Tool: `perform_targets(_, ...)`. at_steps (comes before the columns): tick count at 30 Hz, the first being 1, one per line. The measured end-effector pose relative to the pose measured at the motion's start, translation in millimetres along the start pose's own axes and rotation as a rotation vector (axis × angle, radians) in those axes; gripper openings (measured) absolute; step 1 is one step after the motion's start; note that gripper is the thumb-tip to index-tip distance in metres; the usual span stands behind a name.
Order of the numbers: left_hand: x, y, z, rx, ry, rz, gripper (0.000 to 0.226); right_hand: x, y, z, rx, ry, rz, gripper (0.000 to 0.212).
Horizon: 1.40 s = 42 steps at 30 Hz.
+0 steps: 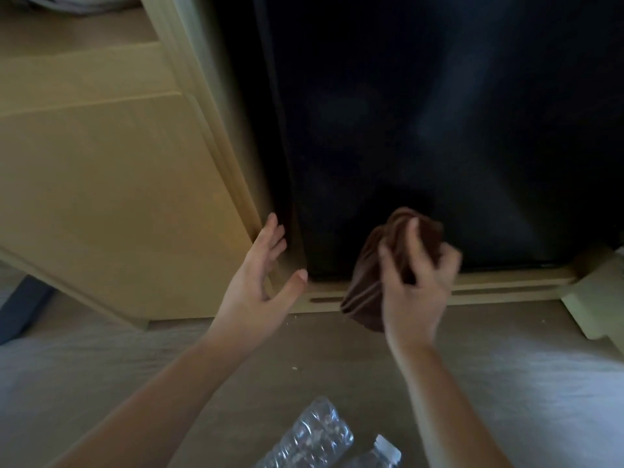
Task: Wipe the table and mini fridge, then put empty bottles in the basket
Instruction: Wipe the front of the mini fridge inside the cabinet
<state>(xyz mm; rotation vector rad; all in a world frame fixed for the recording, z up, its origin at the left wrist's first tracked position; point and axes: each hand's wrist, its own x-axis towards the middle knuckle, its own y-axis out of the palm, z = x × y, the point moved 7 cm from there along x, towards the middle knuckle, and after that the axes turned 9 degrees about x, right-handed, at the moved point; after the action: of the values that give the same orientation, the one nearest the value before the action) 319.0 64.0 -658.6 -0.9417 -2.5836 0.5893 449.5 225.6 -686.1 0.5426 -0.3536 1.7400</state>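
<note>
While the left hand point(260, 285) spreads open, the right hand point(418, 285) grips the cloth point(364, 302) beside it.

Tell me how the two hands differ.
The left hand is open, fingers spread, holding nothing; the right hand grips a brown cloth. The left hand is by the wooden cabinet edge; the right hand is before the black mini fridge. Both reach forward.
</note>
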Motion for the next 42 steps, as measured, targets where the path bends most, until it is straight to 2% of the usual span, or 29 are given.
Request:
perform_targets(3, -3, -2, 6, 0.014, -0.005, -0.021, 0.069, 24, -17, -2, -0.076, 0.013, -0.105, 0.046)
perform_targets(7, -9, -9, 9, -0.033, -0.015, -0.04, 0.064, 10, 3, -2, -0.05, 0.058, -0.1, 0.046)
perform_targets(13, -21, -22, 7, -0.07, -0.03, -0.012, 0.06, -36, 62, 9, -0.077, -0.038, 0.174, 0.044)
perform_targets(23, -24, -28, 2, -0.078, -0.042, 0.021, 0.063, -41, 80, 18, -0.101, -0.112, 0.244, 0.043)
perform_targets(26, -21, -25, 3, -0.082, -0.052, 0.022, 0.063, -52, 85, 8, -0.176, -0.128, 0.342, 0.043)
perform_targets(31, -23, -27, 5, -0.112, -0.057, 0.012, 0.062, -83, 90, -27, -0.265, 0.006, 0.532, 0.035)
perform_targets(34, -24, -27, 6, -0.114, -0.069, 0.015, 0.062, -83, 87, -27, -0.234, 0.012, 0.534, 0.034)
perform_targets(39, -20, -25, 7, -0.105, -0.069, -0.006, 0.061, -46, 67, 2, -0.101, -0.124, 0.349, 0.036)
perform_targets(42, -18, -20, 8, -0.1, -0.071, -0.008, 0.06, -27, 72, 23, -0.047, -0.173, 0.336, 0.039)
